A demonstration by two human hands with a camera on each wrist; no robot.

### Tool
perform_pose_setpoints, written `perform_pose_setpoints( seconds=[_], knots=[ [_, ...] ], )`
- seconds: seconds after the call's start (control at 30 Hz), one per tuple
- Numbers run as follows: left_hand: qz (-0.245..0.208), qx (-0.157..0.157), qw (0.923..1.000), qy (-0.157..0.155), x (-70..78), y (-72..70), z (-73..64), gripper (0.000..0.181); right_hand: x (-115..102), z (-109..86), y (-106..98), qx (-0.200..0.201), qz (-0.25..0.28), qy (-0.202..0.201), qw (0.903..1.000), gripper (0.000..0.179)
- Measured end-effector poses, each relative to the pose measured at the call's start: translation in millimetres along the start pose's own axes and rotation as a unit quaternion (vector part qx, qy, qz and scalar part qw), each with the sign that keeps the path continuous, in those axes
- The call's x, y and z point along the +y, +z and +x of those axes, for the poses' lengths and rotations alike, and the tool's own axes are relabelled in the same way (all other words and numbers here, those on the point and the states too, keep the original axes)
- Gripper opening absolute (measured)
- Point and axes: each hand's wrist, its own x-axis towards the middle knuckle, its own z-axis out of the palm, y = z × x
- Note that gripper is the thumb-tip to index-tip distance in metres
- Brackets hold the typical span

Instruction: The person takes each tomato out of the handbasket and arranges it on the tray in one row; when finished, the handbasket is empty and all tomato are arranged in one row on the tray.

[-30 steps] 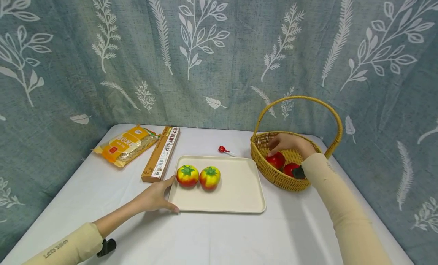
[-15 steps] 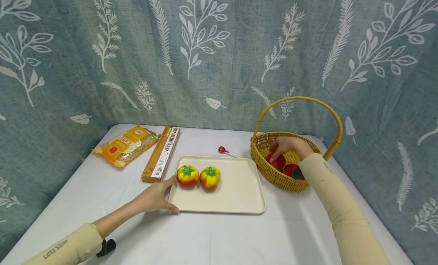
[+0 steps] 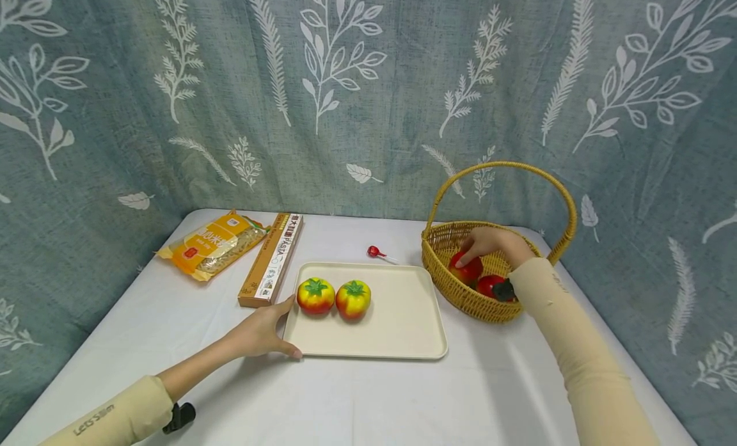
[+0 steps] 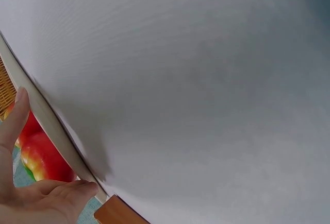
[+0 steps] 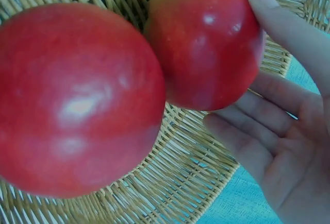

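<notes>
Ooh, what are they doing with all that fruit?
A person's right hand is in the basket, holding a red fruit with another red fruit beside it. Their left hand holds the cream tray at its near left corner. Two red-and-yellow fruits sit on that tray.

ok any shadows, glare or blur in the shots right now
Head view: fairly even light, soft shadows on the white table near the left hand and right sleeve; left wrist view: dim and greyish, shadow alongside the tray; right wrist view: white glare spots on the nearer red fruit and the one at the right hand, image slightly soft.
</notes>
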Motion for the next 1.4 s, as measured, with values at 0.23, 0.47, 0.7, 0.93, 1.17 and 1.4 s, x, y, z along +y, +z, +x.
perform_pose_setpoints(
  seconds=[0.23,0.47,0.7,0.93,1.17,1.4],
  knots=[
    [0.003,0.002,1.0,0.002,-1.9,0.3,0.0,0.117,5.2,-6.1,-1.3,0.017,0.008,-0.026,0.9995,0.076],
    [0.0,0.001,1.0,0.0,-3.2,1.1,-0.4,0.118,5.1,-19.0,-0.3,0.048,0.027,-0.035,0.9979,0.074],
    [0.003,0.0,1.0,0.004,-2.2,-0.5,1.2,0.118,7.2,-35.9,-2.1,0.085,0.032,-0.038,0.9952,0.075],
    [0.001,0.0,1.0,0.008,-0.1,-0.6,1.3,0.117,13.6,-44.7,0.8,0.123,0.055,-0.041,0.9901,0.075],
    [-0.004,-0.003,1.0,0.002,0.0,-0.4,0.5,0.117,15.8,-53.1,7.5,0.165,0.067,-0.061,0.982,0.069],
    [-0.004,-0.003,1.0,0.002,-0.1,-0.3,0.3,0.116,14.4,-61.2,13.1,0.198,0.082,-0.085,0.9732,0.066]
  ],
)
